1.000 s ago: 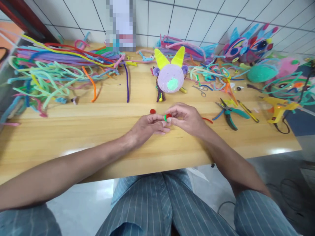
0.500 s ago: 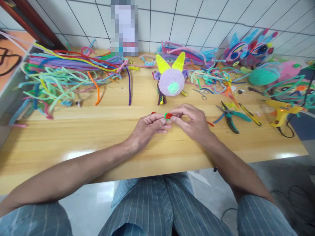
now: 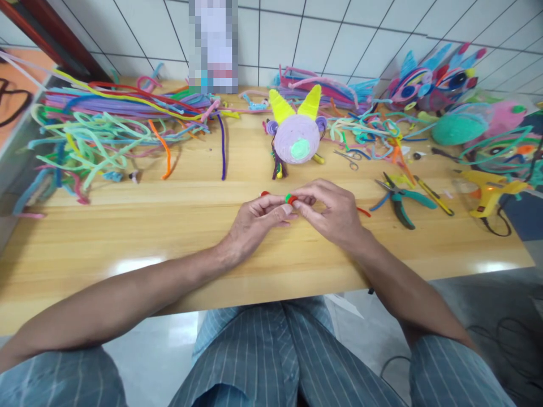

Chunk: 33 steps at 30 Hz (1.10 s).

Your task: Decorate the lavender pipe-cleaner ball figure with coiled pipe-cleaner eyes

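Between the fingertips of both hands is a small red and green coil (image 3: 291, 199), apparently of pipe cleaner. My left hand (image 3: 263, 217) pinches it from the left, its thumb and fingers closed. From the right, my right hand (image 3: 328, 209) grips the same coil between thumb and forefinger. Another small red piece (image 3: 264, 194) shows just behind my left fingers; most of it is hidden. Beyond the hands stands a round lilac pipe-cleaner head (image 3: 297, 138) with two yellow pointed ears and a mint-green spot.
At the left lies a heap of pipe cleaners (image 3: 97, 141). Pliers (image 3: 401, 200), a yellow cutter (image 3: 435, 196) and a yellow glue gun (image 3: 483, 189) lie at the right. Small scissors (image 3: 350, 159) rest behind them. Finished-looking coloured figures (image 3: 409, 87) stand at the back right.
The coil has turned between my fingers, so more of its edge shows and less of its flat red face. My left thumb has shifted slightly to the right.
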Each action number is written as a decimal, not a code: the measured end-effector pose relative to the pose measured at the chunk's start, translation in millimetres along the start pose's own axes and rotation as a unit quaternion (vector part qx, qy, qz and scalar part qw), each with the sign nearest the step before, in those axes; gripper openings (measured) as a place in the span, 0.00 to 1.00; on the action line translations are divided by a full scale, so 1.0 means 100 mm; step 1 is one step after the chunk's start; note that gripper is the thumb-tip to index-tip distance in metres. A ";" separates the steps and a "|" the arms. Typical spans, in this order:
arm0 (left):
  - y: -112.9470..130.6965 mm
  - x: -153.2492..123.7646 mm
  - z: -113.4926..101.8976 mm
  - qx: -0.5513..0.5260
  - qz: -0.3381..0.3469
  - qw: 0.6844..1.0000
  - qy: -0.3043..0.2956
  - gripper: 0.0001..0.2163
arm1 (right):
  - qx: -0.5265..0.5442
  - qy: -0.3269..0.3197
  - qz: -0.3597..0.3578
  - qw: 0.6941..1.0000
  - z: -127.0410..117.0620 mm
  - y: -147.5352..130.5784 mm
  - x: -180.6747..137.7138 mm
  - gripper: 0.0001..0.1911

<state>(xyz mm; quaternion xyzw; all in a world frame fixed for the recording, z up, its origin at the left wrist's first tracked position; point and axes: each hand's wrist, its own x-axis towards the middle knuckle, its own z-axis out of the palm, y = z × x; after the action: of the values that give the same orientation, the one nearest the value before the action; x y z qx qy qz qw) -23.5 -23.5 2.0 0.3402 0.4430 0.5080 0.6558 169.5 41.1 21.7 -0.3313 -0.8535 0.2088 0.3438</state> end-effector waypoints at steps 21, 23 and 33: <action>-0.08 0.04 -0.01 0.067 0.048 0.997 0.010 0.18 | 0.224 -0.048 0.188 0.955 0.03 -0.02 0.04 0.09; -0.08 0.04 -0.01 0.069 0.049 0.996 0.010 0.19 | 0.223 -0.051 0.190 0.955 0.03 -0.03 0.04 0.09; -0.11 0.04 0.00 0.045 0.064 0.997 -0.003 0.20 | 0.255 -0.064 0.206 0.943 0.06 -0.03 0.04 0.09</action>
<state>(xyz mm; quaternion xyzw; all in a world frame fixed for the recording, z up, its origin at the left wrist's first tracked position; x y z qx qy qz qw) -19.3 -22.5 -9.0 0.3985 0.4402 0.5278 0.6073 161.7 41.5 21.2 -0.3871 -0.7048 0.5064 0.3113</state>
